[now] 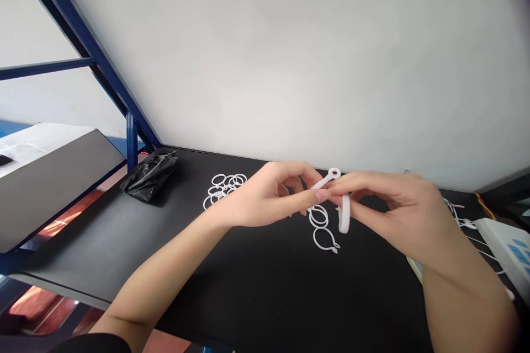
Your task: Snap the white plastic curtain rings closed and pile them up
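Observation:
My left hand point(271, 194) and my right hand point(391, 207) meet above a black table point(232, 281). The left fingers pinch a small white plastic piece with an eyelet end point(329, 176). The right fingers pinch a white plastic ring point(344, 214) seen edge-on, touching that piece. Just below the hands lie two or three white rings with small tabs point(325, 238). A pile of several plain white rings point(223, 186) lies behind my left hand.
A crumpled black plastic bag point(151, 175) lies at the table's back left. Blue metal frame bars point(103, 71) rise at left beside a grey board point(49, 176). A white device with cables point(503, 240) sits at the right edge. A pale wall stands behind.

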`<state>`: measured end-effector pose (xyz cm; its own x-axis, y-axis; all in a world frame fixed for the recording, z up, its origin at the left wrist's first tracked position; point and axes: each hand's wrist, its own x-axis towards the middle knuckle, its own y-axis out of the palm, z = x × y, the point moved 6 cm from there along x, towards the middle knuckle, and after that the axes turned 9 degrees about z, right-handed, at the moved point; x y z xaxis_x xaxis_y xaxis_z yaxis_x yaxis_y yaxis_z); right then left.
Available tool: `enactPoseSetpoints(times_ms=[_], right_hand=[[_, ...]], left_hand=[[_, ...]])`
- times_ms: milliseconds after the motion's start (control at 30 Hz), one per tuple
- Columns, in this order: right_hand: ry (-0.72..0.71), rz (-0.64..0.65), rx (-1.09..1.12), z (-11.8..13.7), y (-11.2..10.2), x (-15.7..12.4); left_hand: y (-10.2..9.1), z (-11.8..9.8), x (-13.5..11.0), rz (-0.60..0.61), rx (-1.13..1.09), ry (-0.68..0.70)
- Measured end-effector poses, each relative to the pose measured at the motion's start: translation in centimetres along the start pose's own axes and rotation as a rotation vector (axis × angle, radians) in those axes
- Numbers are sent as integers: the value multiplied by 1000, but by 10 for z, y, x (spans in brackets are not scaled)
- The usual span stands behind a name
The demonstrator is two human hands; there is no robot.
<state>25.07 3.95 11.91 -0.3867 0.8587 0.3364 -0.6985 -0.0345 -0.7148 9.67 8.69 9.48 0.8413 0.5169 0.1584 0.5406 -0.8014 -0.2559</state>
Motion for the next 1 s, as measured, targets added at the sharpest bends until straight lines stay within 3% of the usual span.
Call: enactPoseSetpoints(times_ms=[233, 600, 767, 1000], right_hand=[[-131, -133, -42, 7, 3, 2], [30, -213, 173, 0, 3, 1], [40, -315, 231, -1, -1, 2], [-69, -253, 67, 4, 2, 3]], left_hand=[[2, 2, 0, 32, -127, 3], [5, 4, 1, 107, -199, 36], [6, 3, 0, 142, -140, 17], [14, 2, 1, 169, -89, 2]])
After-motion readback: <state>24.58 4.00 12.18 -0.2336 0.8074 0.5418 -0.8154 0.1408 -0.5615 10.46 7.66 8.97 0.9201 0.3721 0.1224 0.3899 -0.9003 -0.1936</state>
